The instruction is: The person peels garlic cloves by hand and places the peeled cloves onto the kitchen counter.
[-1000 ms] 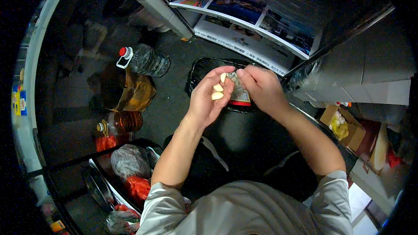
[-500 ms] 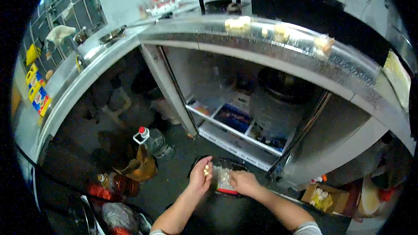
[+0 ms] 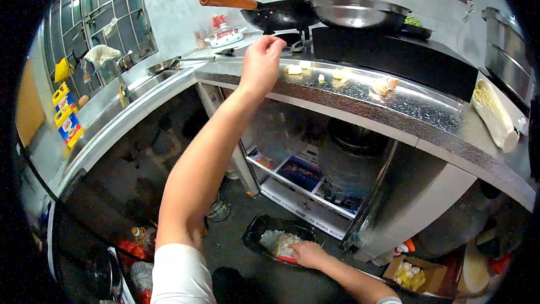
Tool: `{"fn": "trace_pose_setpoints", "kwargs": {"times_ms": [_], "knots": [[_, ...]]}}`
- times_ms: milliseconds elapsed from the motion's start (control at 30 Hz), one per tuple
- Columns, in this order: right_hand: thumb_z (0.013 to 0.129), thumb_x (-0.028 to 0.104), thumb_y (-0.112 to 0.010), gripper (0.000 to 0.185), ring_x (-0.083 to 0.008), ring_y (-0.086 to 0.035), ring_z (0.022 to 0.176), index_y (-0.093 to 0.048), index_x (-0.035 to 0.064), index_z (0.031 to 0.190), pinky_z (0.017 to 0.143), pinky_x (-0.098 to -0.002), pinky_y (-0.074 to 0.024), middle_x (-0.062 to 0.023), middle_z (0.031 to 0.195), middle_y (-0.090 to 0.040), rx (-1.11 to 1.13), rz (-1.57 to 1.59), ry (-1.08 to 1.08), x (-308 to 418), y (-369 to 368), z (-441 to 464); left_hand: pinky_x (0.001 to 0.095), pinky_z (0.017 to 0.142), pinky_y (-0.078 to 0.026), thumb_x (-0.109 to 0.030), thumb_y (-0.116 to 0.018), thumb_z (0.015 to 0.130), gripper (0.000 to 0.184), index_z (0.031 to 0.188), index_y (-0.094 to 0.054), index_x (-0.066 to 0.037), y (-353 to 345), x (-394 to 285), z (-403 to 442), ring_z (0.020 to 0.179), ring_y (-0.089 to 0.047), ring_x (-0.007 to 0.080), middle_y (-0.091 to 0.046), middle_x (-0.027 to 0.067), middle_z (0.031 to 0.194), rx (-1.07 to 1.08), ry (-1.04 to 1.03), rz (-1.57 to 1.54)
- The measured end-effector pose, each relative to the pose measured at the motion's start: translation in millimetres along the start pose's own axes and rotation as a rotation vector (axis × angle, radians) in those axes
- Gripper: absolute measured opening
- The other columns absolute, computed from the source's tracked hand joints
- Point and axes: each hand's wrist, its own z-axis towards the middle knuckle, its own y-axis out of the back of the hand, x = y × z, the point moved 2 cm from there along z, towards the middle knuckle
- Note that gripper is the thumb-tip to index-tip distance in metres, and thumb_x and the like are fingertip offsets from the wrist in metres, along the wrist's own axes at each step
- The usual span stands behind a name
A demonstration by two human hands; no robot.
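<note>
My left hand is raised over the counter's edge with its fingers curled closed. Pale garlic cloves showed in its palm a moment ago; now the fingers hide them. Right of this hand, several peeled garlic cloves lie on the wet metal countertop. Farther along is a piece of garlic bulb with skin on it. Low down, my right hand reaches into a black bin on the floor, fingers bent at whitish scraps and a red strip. What those fingers grip is hidden.
A wok with a wooden handle and a steel bowl stand behind the counter's front strip. A napa cabbage lies at right. Below, there is an open shelf and a cardboard box. A sink is at left.
My left hand has risen from beside the bin to above the counter, its fingers closing over the cloves. My right hand stays at the bin. The view has tilted up.
</note>
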Motion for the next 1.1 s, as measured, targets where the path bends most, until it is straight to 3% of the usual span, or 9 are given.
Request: {"fn": "trace_pose_setpoints", "kwargs": {"times_ms": [233, 333, 433, 700, 767, 800, 867, 967, 1100], "knots": [[0.094, 0.032, -0.052, 0.042, -0.0383, -0.062, 0.108, -0.058, 0.0103, 0.129, 0.092, -0.0496, -0.0496, -0.0201, 0.115, -0.066, 0.031, -0.058, 0.013, -10, 3, -4, 0.0346, 0.076, -0.050, -0.027, -0.054, 0.095, 0.033, 0.100, -0.068, 0.003, -30, 19, 21, 0.079, -0.063, 0.0206, -0.068, 0.0121, 0.082, 0.196, 0.120, 0.370], [0.094, 0.032, -0.053, 0.040, -0.0382, -0.062, 0.106, -0.059, 0.0099, 0.127, 0.092, -0.0498, -0.0498, -0.0191, 0.115, -0.067, 0.063, -0.069, -0.038, -9, 3, -6, 0.0345, 0.079, -0.050, -0.033, -0.046, 0.101, 0.041, 0.102, -0.068, 0.001, -27, 18, 21, 0.085, -0.062, 0.0187, -0.068, 0.0091, 0.091, 0.310, 0.319, -0.055], [0.094, 0.031, -0.054, 0.039, -0.0380, -0.062, 0.107, -0.059, 0.0095, 0.126, 0.092, -0.0496, -0.0498, -0.0186, 0.114, -0.067, 0.071, -0.058, -0.043, -15, -4, -2, 0.0329, 0.083, -0.048, -0.035, -0.046, 0.102, 0.043, 0.104, -0.067, 0.001, -21, 10, 18, 0.090, -0.060, 0.0185, -0.067, 0.0097, 0.097, 0.272, 0.409, -0.127], [0.093, 0.030, -0.055, 0.039, -0.0368, -0.061, 0.111, -0.060, 0.0091, 0.125, 0.094, -0.0486, -0.0489, -0.0191, 0.116, -0.066, 0.053, -0.061, -0.020, -14, 2, -5, 0.0345, 0.095, -0.044, -0.045, -0.040, 0.104, 0.053, 0.111, -0.066, 0.001, -12, 15, 19, 0.103, -0.058, 0.0215, -0.066, 0.0109, 0.106, 0.223, 0.268, -0.241], [0.093, 0.030, -0.054, 0.039, -0.0370, -0.061, 0.111, -0.060, 0.0088, 0.126, 0.094, -0.0488, -0.0490, -0.0194, 0.117, -0.066, 0.039, -0.029, -0.028, -13, 1, -5, 0.0398, 0.109, -0.033, -0.051, -0.034, 0.104, 0.059, 0.127, -0.060, -0.003, -9, 11, 17, 0.120, -0.054, 0.0254, -0.061, 0.0161, 0.127, 0.259, 0.332, -0.294], [0.093, 0.030, -0.054, 0.039, -0.0370, -0.061, 0.111, -0.060, 0.0088, 0.126, 0.094, -0.0488, -0.0490, -0.0194, 0.117, -0.066, 0.040, -0.029, -0.027, -12, 2, -5, 0.0398, 0.109, -0.033, -0.051, -0.034, 0.104, 0.059, 0.127, -0.060, -0.003, -7, 12, 17, 0.120, -0.054, 0.0254, -0.061, 0.0161, 0.127, 0.259, 0.333, -0.292], [0.093, 0.030, -0.054, 0.040, -0.0372, -0.060, 0.111, -0.058, 0.0087, 0.127, 0.095, -0.0487, -0.0488, -0.0196, 0.117, -0.065, 0.059, -0.035, -0.033, -10, 5, -5, 0.0481, 0.115, -0.022, -0.059, -0.031, 0.101, 0.067, 0.138, -0.051, -0.006, -5, 12, 17, 0.132, -0.044, 0.0305, -0.048, 0.0190, 0.143, 0.199, 0.379, -0.367], [0.094, 0.030, -0.053, 0.041, -0.0373, -0.060, 0.111, -0.058, 0.0086, 0.128, 0.095, -0.0486, -0.0486, -0.0199, 0.117, -0.065, 0.063, -0.048, -0.016, -19, -8, 2, 0.0547, 0.115, -0.016, -0.064, -0.034, 0.099, 0.071, 0.144, -0.045, -0.010, -12, 12, 25, 0.139, -0.034, 0.0338, -0.035, 0.0196, 0.152, 0.172, 0.463, -0.348], [0.094, 0.031, -0.053, 0.040, -0.0374, -0.060, 0.111, -0.059, 0.0085, 0.127, 0.094, -0.0487, -0.0488, -0.0203, 0.117, -0.065, 0.095, -0.074, -0.050, -9, 2, 0, 0.0562, 0.116, -0.015, -0.067, -0.035, 0.096, 0.074, 0.145, -0.044, -0.013, -25, -10, 18, 0.142, -0.030, 0.0337, -0.031, 0.0190, 0.155, 0.120, 0.567, -0.370]]}}
